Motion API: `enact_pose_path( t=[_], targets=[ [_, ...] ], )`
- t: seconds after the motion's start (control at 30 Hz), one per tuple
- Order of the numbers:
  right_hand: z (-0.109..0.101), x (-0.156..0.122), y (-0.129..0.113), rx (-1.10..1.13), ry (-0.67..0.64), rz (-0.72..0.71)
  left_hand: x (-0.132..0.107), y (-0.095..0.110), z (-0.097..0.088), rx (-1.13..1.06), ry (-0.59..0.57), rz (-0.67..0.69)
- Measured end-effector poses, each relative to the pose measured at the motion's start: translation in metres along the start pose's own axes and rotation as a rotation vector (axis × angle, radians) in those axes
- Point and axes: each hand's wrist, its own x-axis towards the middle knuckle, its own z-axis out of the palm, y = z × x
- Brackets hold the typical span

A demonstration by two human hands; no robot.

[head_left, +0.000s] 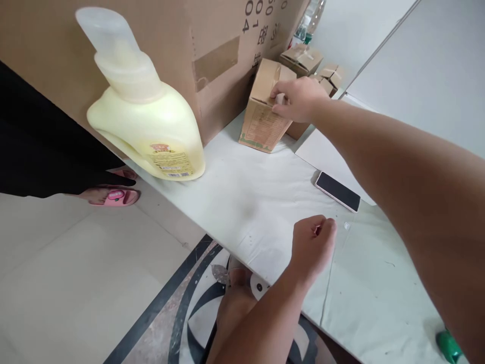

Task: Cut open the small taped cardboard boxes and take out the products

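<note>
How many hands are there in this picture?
2. The right hand is at the top of a small cardboard box; the left hand, curled up, is over the table. The person in black shows none.

**Seen From Above in Soft, Even Light**

Looks down on a table [231, 189] covered in wrinkled white sheeting [375, 293], running diagonally from the centre to the lower right. Gives way at lower left to a pale tiled floor [87, 273], crossed toward bottom centre by a dark band [161, 298] and curved black-and-white inlay [202, 322]. Closes at upper right with a white wall [356, 25] and a slanting, grey-white panel [435, 86].
</note>
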Motion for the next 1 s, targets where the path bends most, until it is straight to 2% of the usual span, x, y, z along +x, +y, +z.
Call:
enact_pose_path(
  t=[0.13,0.23,0.4,0.47,0.53,0.63,0.77,0.83,0.87,0.9,0.93,1.0],
  targets=[
    [-0.011,-0.017,-0.013,-0.118,0.026,0.020,-0.002,0.000,-0.002,-0.023,-0.008,0.014],
    [-0.007,-0.020,-0.022,-0.155,0.063,0.048,-0.004,-0.001,0.000,-0.016,0.013,0.017],
    [-0.004,-0.027,-0.034,-0.273,0.093,0.009,-0.005,0.000,0.001,0.010,0.031,0.050],
    [-0.010,-0.042,-0.040,-0.310,0.066,0.023,-0.005,-0.001,-0.001,0.002,0.051,0.105],
    [-0.018,-0.069,-0.044,-0.336,0.048,0.035,-0.005,-0.002,-0.004,0.003,0.108,0.224],
    [-0.031,-0.138,-0.042,-0.383,0.106,0.025,-0.005,-0.002,-0.013,0.059,0.297,0.511],
    [-0.050,-0.275,-0.026,-0.336,0.358,-0.134,0.001,0.010,-0.036,0.158,0.636,1.036],
    [-0.059,-0.351,-0.020,-0.327,0.468,-0.179,0.006,0.019,-0.046,0.226,0.774,1.159],
    [-0.062,-0.387,-0.020,-0.329,0.502,-0.111,0.008,0.023,-0.049,0.279,0.782,1.136],
    [-0.063,-0.422,-0.022,-0.332,0.567,-0.006,0.009,0.026,-0.050,0.332,0.715,1.066],
    [-0.063,-0.455,-0.027,-0.319,0.616,0.151,0.009,0.027,-0.049,0.376,0.568,0.963],
    [-0.059,-0.510,-0.042,-0.150,0.684,0.551,0.008,0.026,-0.039,0.439,0.099,0.698]
  ],
)
